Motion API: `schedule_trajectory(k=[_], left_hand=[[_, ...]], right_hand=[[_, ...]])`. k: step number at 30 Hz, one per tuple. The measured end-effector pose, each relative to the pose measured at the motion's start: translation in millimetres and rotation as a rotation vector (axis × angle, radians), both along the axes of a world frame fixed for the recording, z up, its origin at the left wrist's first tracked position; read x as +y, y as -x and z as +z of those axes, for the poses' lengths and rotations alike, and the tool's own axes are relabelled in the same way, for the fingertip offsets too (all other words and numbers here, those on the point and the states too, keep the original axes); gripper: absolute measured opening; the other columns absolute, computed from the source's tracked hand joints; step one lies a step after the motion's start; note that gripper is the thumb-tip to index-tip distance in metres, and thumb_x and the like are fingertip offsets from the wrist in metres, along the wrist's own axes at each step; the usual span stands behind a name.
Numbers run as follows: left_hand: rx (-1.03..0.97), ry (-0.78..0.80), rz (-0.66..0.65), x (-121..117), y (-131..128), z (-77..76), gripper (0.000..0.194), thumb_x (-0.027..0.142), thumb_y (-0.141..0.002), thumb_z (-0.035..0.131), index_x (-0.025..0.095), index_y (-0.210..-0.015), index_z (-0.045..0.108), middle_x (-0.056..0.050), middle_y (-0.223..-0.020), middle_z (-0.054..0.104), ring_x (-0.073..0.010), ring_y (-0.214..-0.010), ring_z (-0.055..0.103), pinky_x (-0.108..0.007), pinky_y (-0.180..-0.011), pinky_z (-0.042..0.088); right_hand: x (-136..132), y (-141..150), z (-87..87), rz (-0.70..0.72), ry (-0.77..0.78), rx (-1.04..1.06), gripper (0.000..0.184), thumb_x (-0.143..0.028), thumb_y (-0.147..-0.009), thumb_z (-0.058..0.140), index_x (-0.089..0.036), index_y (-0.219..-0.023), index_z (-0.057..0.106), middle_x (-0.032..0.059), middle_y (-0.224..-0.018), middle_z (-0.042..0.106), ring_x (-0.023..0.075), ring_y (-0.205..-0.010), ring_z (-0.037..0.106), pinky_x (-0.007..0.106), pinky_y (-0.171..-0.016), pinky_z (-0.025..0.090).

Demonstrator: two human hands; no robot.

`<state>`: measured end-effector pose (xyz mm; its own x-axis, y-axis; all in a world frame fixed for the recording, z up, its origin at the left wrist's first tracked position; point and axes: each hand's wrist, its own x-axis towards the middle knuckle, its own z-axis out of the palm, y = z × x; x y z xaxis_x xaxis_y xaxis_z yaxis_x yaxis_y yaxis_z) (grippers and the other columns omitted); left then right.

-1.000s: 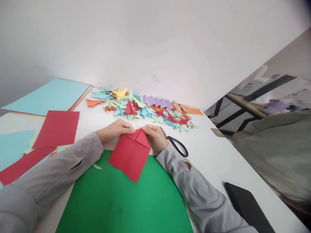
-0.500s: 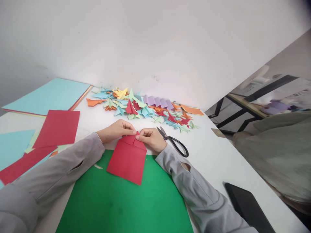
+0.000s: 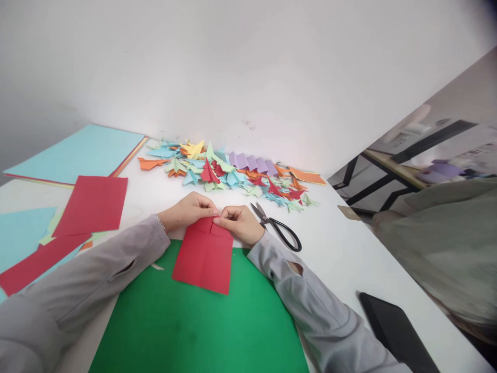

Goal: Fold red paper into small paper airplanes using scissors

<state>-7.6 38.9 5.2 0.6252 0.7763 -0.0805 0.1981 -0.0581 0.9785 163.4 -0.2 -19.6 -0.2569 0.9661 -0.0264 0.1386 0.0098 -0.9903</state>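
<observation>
A red sheet of paper [image 3: 204, 261], its upper corners folded inward, is held between my two hands over the far edge of a green mat [image 3: 198, 331]. My left hand [image 3: 190, 210] pinches the top edge from the left, thumb and fingers together. From the right, my right hand [image 3: 243, 224] grips the upper fold, its thumb on the front of the paper. The fingertips of both hands nearly meet, hiding the tip of the fold. Just right of my right hand lies a pair of black-handled scissors [image 3: 285, 233].
Folded paper planes [image 3: 233, 178] in many colours are heaped along the wall. At left lie a stack of large blue sheets [image 3: 81, 153] and a red paper rectangle [image 3: 93, 204]. A black tablet-like object [image 3: 396, 331] sits at right, near a person's green-grey clothing [image 3: 446, 243].
The red paper has turned slightly and its lower edge has shifted a little right. The red tip that stuck up between my fingers is now covered. Both hands keep their pinch.
</observation>
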Motion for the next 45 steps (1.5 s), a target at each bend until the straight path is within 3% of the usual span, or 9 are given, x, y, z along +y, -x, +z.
schedule_trajectory(k=[5,11,15,22,25,31,38,42,45], left_hand=[[-0.075,-0.032,0.221,0.7,-0.9,-1.8,0.026,0.038,-0.064,0.068,0.013,-0.062,0.061,0.002,-0.059,0.057,-0.0089,-0.053,0.047,-0.020,-0.048,0.036],[-0.206,0.033,0.354,0.2,-1.8,-2.5,0.030,0.042,-0.065,0.069,0.013,-0.068,0.062,0.000,-0.065,0.060,-0.0110,-0.059,0.053,-0.023,-0.056,0.043],[-0.236,0.077,0.341,-0.4,0.2,-0.5,0.031,0.041,-0.061,0.074,0.014,-0.071,0.064,-0.001,-0.068,0.064,-0.0123,-0.062,0.057,-0.024,-0.057,0.046],[-0.157,0.154,0.180,0.8,4.2,-0.1,0.034,0.031,-0.052,0.082,0.014,-0.078,0.069,-0.004,-0.077,0.070,-0.0188,-0.070,0.065,-0.028,-0.061,0.052],[-0.181,0.155,0.208,1.1,3.5,-0.9,0.035,0.032,-0.053,0.082,0.013,-0.080,0.069,-0.005,-0.078,0.071,-0.0194,-0.072,0.065,-0.030,-0.063,0.053],[-0.283,0.194,0.365,-0.6,2.0,1.5,0.041,0.034,-0.053,0.081,0.012,-0.084,0.066,-0.006,-0.080,0.071,-0.0163,-0.067,0.064,-0.027,-0.061,0.052],[-0.371,0.267,0.424,2.7,1.5,-0.1,0.034,0.039,-0.059,0.077,0.012,-0.076,0.065,-0.004,-0.069,0.068,-0.0141,-0.058,0.061,-0.026,-0.055,0.049],[-0.307,0.290,0.345,2.5,2.6,0.4,0.031,0.039,-0.060,0.076,0.012,-0.073,0.066,-0.004,-0.064,0.067,-0.0148,-0.057,0.060,-0.027,-0.055,0.048],[-0.192,0.209,0.283,2.3,2.8,-1.4,0.029,0.039,-0.060,0.074,0.013,-0.070,0.065,-0.002,-0.063,0.065,-0.0134,-0.055,0.058,-0.025,-0.051,0.045]], right_hand=[[0.2,-0.8,2.7,0.008,-0.041,0.018,0.045,-0.054,-0.065,0.068,-0.017,-0.051,0.049,-0.0061,-0.046,0.044,0.0060,-0.045,0.033,0.022,-0.046,0.024],[1.8,-2.9,1.0,-0.054,-0.019,0.093,0.052,-0.058,-0.069,0.064,-0.018,-0.045,0.041,-0.0066,-0.045,0.036,0.0063,-0.044,0.027,0.023,-0.044,0.022],[1.9,-3.0,-0.4,-0.088,-0.011,0.097,0.050,-0.059,-0.067,0.065,-0.018,-0.046,0.045,-0.0053,-0.045,0.040,0.0071,-0.045,0.031,0.023,-0.045,0.024],[1.1,-1.0,0.4,-0.170,-0.008,0.163,0.048,-0.059,-0.066,0.066,-0.017,-0.047,0.049,-0.0046,-0.046,0.046,0.0069,-0.044,0.034,0.022,-0.044,0.026],[-0.3,0.4,1.5,-0.189,0.015,0.211,0.046,-0.055,-0.065,0.068,-0.017,-0.047,0.050,-0.0052,-0.045,0.047,0.0063,-0.043,0.035,0.021,-0.043,0.028],[-2.7,3.3,5.3,-0.139,0.114,0.311,0.034,-0.043,-0.054,0.080,-0.018,-0.071,0.065,-0.0020,-0.060,0.064,0.0127,-0.055,0.058,0.024,-0.052,0.044],[-1.1,2.4,2.6,-0.122,0.126,0.311,0.033,-0.044,-0.054,0.080,-0.019,-0.071,0.066,-0.0012,-0.060,0.066,0.0135,-0.057,0.060,0.026,-0.056,0.048],[-0.1,2.7,1.9,-0.163,0.064,0.291,0.032,-0.046,-0.058,0.077,-0.018,-0.067,0.065,-0.0007,-0.064,0.067,0.0119,-0.057,0.058,0.025,-0.058,0.047],[1.0,2.6,-0.4,-0.203,0.002,0.228,0.031,-0.046,-0.060,0.075,-0.018,-0.069,0.066,0.0000,-0.064,0.067,0.0119,-0.057,0.057,0.025,-0.058,0.046]])
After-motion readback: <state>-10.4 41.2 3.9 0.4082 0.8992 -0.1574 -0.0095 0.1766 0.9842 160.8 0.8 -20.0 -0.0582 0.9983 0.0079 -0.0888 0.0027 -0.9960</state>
